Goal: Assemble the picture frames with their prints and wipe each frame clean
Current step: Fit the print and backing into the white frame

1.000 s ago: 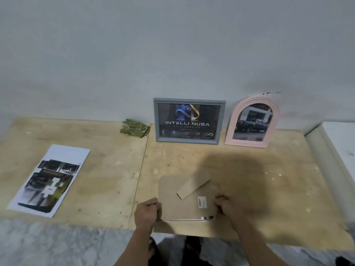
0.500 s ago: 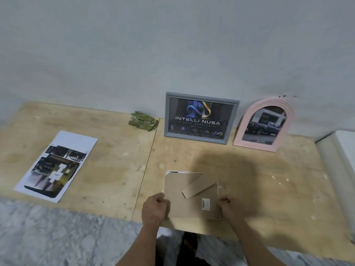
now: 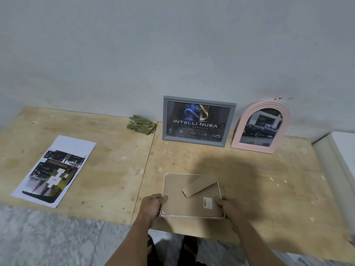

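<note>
A person's left hand (image 3: 153, 205) and right hand (image 3: 226, 206) grip opposite sides of a white frame (image 3: 192, 196) lying face down on the plywood table (image 3: 269, 189), fingers curled round its edges. Between the fingers, the cardboard stand (image 3: 199, 186) juts up. Beyond them a grey frame (image 3: 198, 120) and pink arched frame (image 3: 261, 125) lean on the wall; a loose print (image 3: 55, 169) lies far left.

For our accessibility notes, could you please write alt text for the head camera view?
Both hands, left hand and right hand, grip a face-down white frame on a plywood table. Against the wall stand a grey frame and pink arched frame; a loose print lies left.
</note>
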